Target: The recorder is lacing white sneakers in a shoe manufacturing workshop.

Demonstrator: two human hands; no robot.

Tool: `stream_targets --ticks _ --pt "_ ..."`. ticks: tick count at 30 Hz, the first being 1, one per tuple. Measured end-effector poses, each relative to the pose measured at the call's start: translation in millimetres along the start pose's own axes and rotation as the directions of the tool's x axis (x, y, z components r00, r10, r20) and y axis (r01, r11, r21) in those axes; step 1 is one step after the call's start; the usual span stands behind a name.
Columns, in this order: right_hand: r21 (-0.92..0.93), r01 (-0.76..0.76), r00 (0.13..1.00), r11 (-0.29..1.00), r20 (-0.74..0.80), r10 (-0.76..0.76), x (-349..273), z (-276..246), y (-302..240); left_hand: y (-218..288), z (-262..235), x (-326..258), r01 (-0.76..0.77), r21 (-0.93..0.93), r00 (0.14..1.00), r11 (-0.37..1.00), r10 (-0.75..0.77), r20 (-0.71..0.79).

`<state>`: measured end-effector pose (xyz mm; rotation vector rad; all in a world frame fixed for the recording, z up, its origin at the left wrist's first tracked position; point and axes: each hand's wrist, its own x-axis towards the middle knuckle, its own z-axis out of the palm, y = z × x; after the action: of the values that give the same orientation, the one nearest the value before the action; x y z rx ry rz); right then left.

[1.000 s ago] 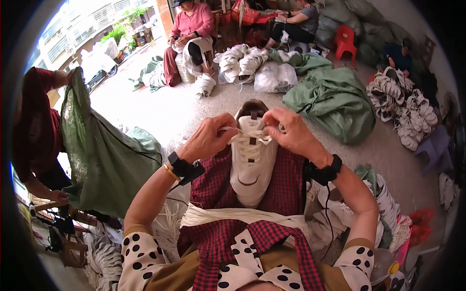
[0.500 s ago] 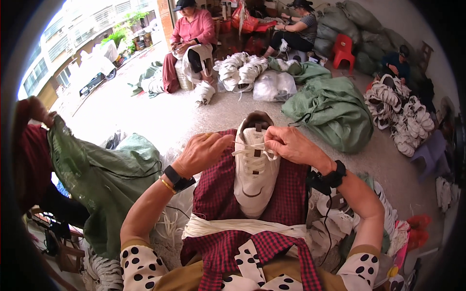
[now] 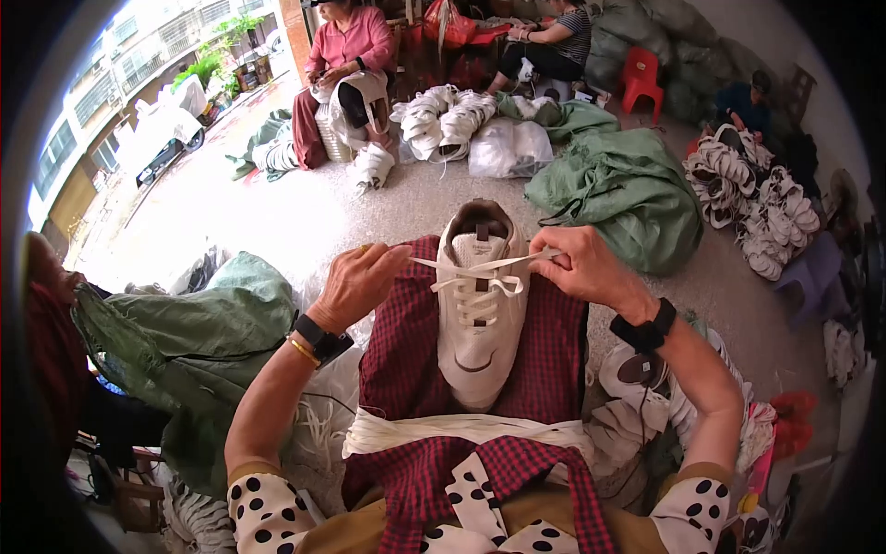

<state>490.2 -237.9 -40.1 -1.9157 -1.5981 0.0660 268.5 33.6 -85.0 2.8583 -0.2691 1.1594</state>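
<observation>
A white sneaker (image 3: 473, 355) lies on the red-and-black checked cloth (image 3: 399, 343) over my lap, its toe toward me and its brown-lined opening away. My left hand (image 3: 355, 284) pinches one end of the white shoelace (image 3: 480, 288) to the left of the shoe. On the other side, my right hand (image 3: 583, 265) grips the other lace part. Pulled between both hands, the lace crosses the tongue, and a small loop shows on the shoe's right. Lower down, it runs through the eyelets. A bundle of white laces (image 3: 461, 433) stretches across my lap below the toe.
To my left, another person's hand (image 3: 66, 280) holds a green sack (image 3: 198, 328). More green sacks (image 3: 614, 198) and bundled white shoe parts (image 3: 445, 120) lie ahead. Several people sit farther back near a red chair (image 3: 639, 81). Shoe parts (image 3: 628, 420) are piled by my right arm.
My hands have moved apart, left hand leftward and right hand rightward, drawing the lace out straight across the shoe. The whole view has shifted slightly.
</observation>
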Motion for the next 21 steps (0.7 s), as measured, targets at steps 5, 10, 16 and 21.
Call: stream_targets --ticks 5,10,16,21 --pt "-0.225 0.309 0.928 0.924 -0.142 -0.344 -14 12 18 -6 8 -22 0.111 -0.027 0.993 0.993 -0.11 0.038" --pt "-0.26 0.258 0.939 0.931 -0.16 -0.305 -23 17 29 -14 -6 -33 0.234 -0.057 0.972 0.97 -0.236 -0.019" --pt "-0.269 0.09 0.959 0.959 -0.236 -0.157 -49 2 51 -26 -26 -45 0.301 -0.021 0.946 0.954 -0.301 -0.118" --pt "-0.354 0.011 0.938 0.935 -0.321 -0.133 -62 -27 78 -49 -39 -63 0.415 0.07 0.907 0.907 -0.407 -0.111"
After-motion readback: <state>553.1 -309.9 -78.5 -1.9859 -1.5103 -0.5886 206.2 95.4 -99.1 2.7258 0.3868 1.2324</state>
